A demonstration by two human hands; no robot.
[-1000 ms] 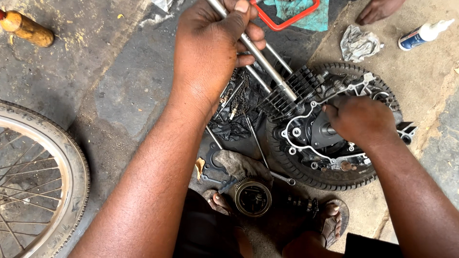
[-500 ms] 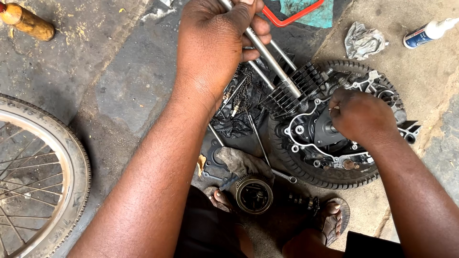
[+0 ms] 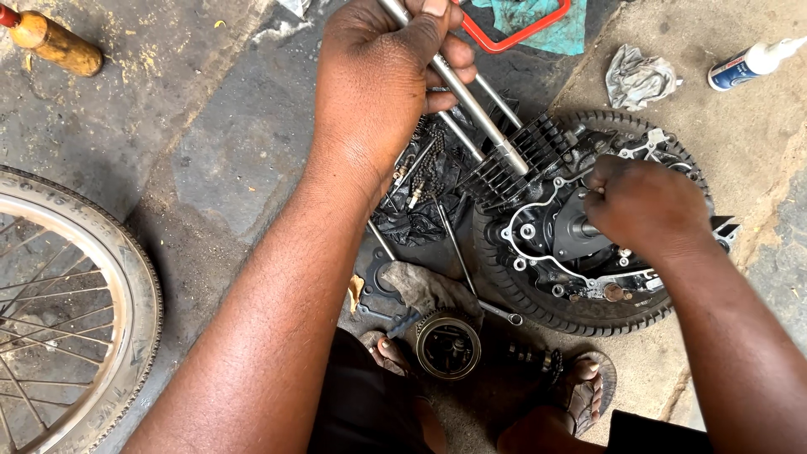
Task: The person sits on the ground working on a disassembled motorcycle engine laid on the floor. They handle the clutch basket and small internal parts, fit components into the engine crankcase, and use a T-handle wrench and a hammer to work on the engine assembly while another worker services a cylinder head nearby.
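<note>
The left hand [image 3: 382,92] is gripping a steel rod [image 3: 471,97] (one of several), while the right hand [image 3: 647,206] is closing narrowly on the engine case [image 3: 555,244].

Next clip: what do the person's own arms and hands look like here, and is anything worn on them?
Both arms are bare, with no sleeves in view. The left hand and right hand wear no gloves, and no watch, ring or band shows. Both look a little smudged from the greasy parts.
</note>
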